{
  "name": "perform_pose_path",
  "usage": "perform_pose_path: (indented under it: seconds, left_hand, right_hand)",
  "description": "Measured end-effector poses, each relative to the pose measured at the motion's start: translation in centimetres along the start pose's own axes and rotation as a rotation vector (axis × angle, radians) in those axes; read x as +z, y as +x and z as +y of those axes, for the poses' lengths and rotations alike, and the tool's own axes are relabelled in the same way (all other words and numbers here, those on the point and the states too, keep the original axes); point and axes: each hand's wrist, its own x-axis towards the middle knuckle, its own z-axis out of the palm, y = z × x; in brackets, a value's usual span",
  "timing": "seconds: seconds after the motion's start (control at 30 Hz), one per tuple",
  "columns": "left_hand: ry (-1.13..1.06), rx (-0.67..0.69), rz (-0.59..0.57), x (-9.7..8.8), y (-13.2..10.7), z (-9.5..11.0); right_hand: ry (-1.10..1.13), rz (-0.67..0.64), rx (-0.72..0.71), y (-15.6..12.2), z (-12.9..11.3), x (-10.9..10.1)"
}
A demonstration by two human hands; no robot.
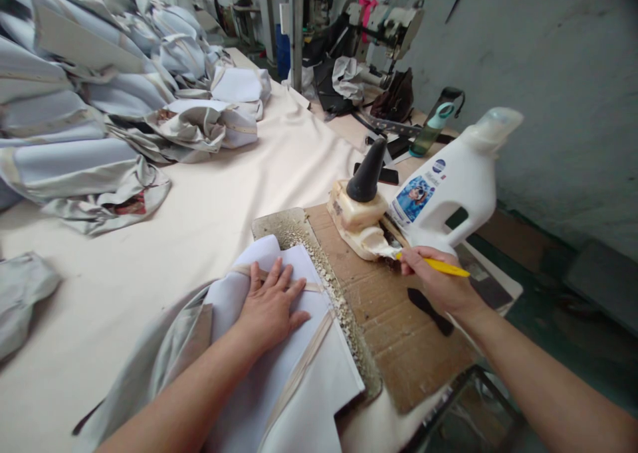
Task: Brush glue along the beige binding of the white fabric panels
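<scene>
My left hand (272, 307) lies flat with fingers spread on a pale bluish-white fabric piece (319, 380) with beige seam strips. The piece rests partly on a board (343, 300) crusted with dried glue. Between the fingers and thumb of my right hand (436, 277) is a brush with a yellow handle (448, 268). Its white-coated head points left, at the low front part of a cream glue container (356, 217) topped by a black cone (367, 171). Whether the bristles touch the container I cannot tell.
Brown cardboard (389, 333) lies under the container, with a dark flat strip (429, 312) on it. A large white jug (458, 174) stands behind my right hand. Sewn pieces (114, 107) are heaped at the far left. A phone (387, 175), green bottle (428, 134) and sewing machine (389, 24) are beyond.
</scene>
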Motion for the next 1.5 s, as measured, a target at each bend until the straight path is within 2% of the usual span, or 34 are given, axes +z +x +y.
perform_pose_path:
  seconds: [0.1, 0.3, 0.43, 0.53, 0.63, 0.7, 0.83, 0.97, 1.03, 1.1, 1.2, 1.27, 1.4, 1.5]
  left_hand:
    - [0.001, 0.001, 0.012, 0.1, 0.0, -0.1]
    - [-0.01, 0.006, 0.02, 0.5, 0.0, -0.2]
    - [-0.006, 0.009, 0.027, 0.4, 0.0, -0.1]
    - [-0.009, 0.001, 0.02, 0.3, -0.1, -0.1]
    - [-0.021, -0.006, 0.007, 0.3, -0.2, 0.1]
    - [-0.041, 0.005, -0.001, 0.3, -0.2, 0.1]
    - [-0.068, -0.001, 0.008, 0.4, -0.2, 0.2]
    - [-0.094, -0.001, 0.01, 0.5, -0.2, 0.2]
    - [-0.105, 0.002, 0.004, 0.4, -0.1, 0.2]
    - [-0.116, -0.004, -0.002, 0.4, -0.1, 0.3]
    - [-0.135, -0.011, -0.003, 0.3, -0.2, 0.3]
    - [-0.144, -0.011, 0.004, 0.2, -0.2, 0.3]
    - [-0.152, -0.016, 0.004, 0.0, -0.3, 0.4]
    - [-0.152, -0.014, -0.009, -0.1, -0.3, 0.3]
  right_hand:
    - [0.05, 0.064, 0.04, 0.6, 0.2, 0.6]
    - [-0.061, 0.034, 0.125, -0.4, 0.4, 0.2]
    - [-0.039, 0.098, 0.029, -0.3, 0.2, 0.2]
    - [-0.067, -0.019, -0.041, -0.6, 0.4, 0.5]
    - [-0.123, -0.132, -0.025, -1.4, 0.6, 0.3]
    - [-0.148, -0.103, -0.003, -1.6, 0.8, 0.0]
    - [-0.126, 0.066, -0.005, -0.5, 1.3, -0.2]
    - [-0.178, 0.071, 0.058, 0.2, 0.4, 0.4]
    - [-0.183, 0.007, 0.037, 0.0, -1.2, 1.5]
    - [-0.116, -0.109, -0.003, -0.3, -3.1, 3.6]
    - [0.007, -0.269, -0.004, -0.1, -5.3, 8.0]
    - [0.047, -0.305, 0.018, 0.9, -5.9, 11.1]
    - [0.11, -0.231, 0.015, 4.9, -6.5, 15.9]
    - [0.144, -0.134, 0.013, 7.2, -7.2, 17.6]
